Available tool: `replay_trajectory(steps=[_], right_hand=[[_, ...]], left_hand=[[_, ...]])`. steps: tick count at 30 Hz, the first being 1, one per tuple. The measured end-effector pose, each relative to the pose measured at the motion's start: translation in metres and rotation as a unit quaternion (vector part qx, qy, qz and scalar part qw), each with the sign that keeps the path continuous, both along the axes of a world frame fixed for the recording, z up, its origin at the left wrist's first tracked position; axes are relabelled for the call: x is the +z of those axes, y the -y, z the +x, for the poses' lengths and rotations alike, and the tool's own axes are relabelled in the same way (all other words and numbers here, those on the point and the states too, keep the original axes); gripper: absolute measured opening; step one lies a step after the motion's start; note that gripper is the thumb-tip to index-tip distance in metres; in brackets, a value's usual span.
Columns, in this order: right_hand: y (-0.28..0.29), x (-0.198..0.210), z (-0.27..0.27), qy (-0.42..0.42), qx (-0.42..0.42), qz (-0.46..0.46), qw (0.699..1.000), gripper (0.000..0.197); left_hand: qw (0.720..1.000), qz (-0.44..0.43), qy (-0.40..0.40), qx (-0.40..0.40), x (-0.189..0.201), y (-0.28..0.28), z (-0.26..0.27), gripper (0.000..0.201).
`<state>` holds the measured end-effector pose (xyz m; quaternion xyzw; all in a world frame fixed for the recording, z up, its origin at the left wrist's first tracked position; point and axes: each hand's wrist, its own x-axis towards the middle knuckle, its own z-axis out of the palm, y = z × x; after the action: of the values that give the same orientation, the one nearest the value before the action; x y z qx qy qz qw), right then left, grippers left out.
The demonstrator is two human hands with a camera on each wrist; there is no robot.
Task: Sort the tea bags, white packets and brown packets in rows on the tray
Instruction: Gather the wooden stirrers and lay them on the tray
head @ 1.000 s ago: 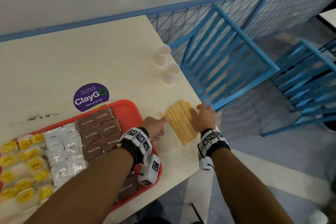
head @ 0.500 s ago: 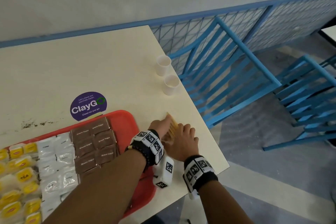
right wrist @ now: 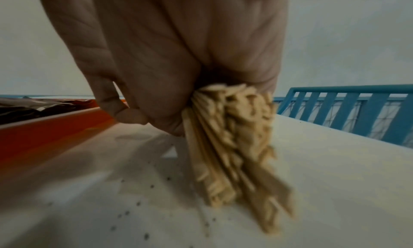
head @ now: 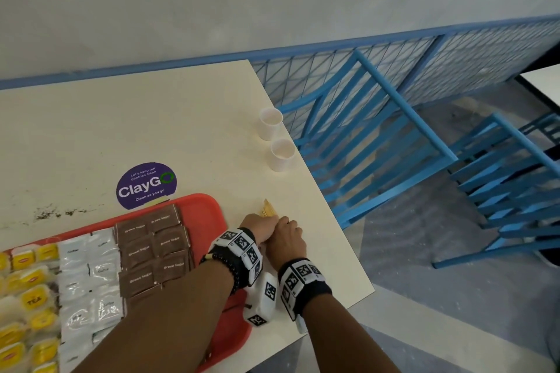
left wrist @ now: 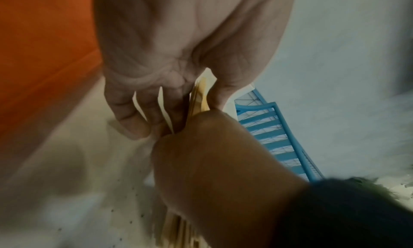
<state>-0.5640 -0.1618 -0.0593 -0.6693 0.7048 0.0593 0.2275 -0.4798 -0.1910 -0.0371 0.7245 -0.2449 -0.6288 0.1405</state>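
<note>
Beside the tray's right rim, on the bare desk (head: pixel 181 118), a bundle of wooden stir sticks (head: pixel 268 209) is held between both hands. The left hand (head: pixel 261 228) and right hand (head: pixel 286 241) are pressed together around it; in the wrist views the left fingers (left wrist: pixel 132 121) are curled about the sticks, with single sticks caught between them, and the right fingers (right wrist: pixel 116 99) are closed round the bundle's upper end. The long axis of the bundle is seen to run from the hands away toward the far right, its far tips showing past the knuckles and its lower ends splayed on the desk surface. Neither hand is nearer: both are on it.

Item, red tray (head: pixel 212 206): to the left of the hands, just beside them. On it are laid, left to right, yellow tea bags (head: pixel 33 300), white packets (head: pixel 91 275) and brown packets (head: pixel 151 248), already in rows; the sorting is judged largely done. Bare red floor is left along the tray's right side, partly covered by the left forearm, and this is the likeliest room for the sticks, should they be meant for the tray.

Item, two paper cups (head: pixel 277 142): far of the hands, well apart, near the desk's right edge.

Item, edge: the desk's right edge lies close to the right of the hands; loose sticks could be lost over it. Open desk lies far and left, past a round purple sticker (head: pixel 146 185).
</note>
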Motion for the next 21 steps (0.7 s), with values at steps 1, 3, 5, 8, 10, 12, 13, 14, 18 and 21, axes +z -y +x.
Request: replay_trajectory(steps=[1,3,5,8,10,12,13,14,18,21], right_hand=[[0.002,0.001,0.0,-0.008,0.007,0.001,1.0,0.033],[0.005,0.001,0.0,-0.022,0.017,0.0,1.0,0.031],[0.005,0.003,-0.001,-0.026,0.018,-0.002,0.999,0.029],[0.004,0.005,-0.001,-0.021,0.032,0.0,0.999,0.026],[0.005,0.005,-0.001,-0.016,0.037,0.001,0.999,0.025],[0.008,0.005,-0.002,-0.01,0.037,0.013,0.999,0.027],[0.011,0.006,-0.005,0.009,0.012,0.025,1.0,0.028],[0.016,0.011,-0.01,0.039,-0.032,0.044,0.998,0.029],[0.03,0.027,-0.042,0.169,-0.189,0.086,0.964,0.031],[0.033,0.031,-0.052,0.211,-0.19,0.108,0.953,0.02]], left_hand=[[1.0,-0.002,-0.004,0.002,0.001,-0.001,0.0,0.039],[1.0,-0.001,-0.013,0.012,0.003,-0.002,0.002,0.044],[1.0,0.0,-0.02,0.013,0.005,-0.002,0.002,0.049],[0.999,-0.007,-0.026,0.024,0.005,-0.003,0.004,0.051],[0.999,-0.007,-0.033,0.031,0.006,-0.005,0.005,0.052],[0.998,-0.008,-0.042,0.038,0.006,-0.005,0.009,0.054],[0.998,-0.008,-0.05,0.042,0.006,-0.005,0.013,0.055],[0.997,-0.008,-0.059,0.046,0.006,-0.004,0.017,0.055],[0.995,-0.002,-0.078,0.067,0.005,-0.003,0.035,0.054],[0.995,0.004,-0.074,0.063,0.002,-0.004,0.039,0.05]])
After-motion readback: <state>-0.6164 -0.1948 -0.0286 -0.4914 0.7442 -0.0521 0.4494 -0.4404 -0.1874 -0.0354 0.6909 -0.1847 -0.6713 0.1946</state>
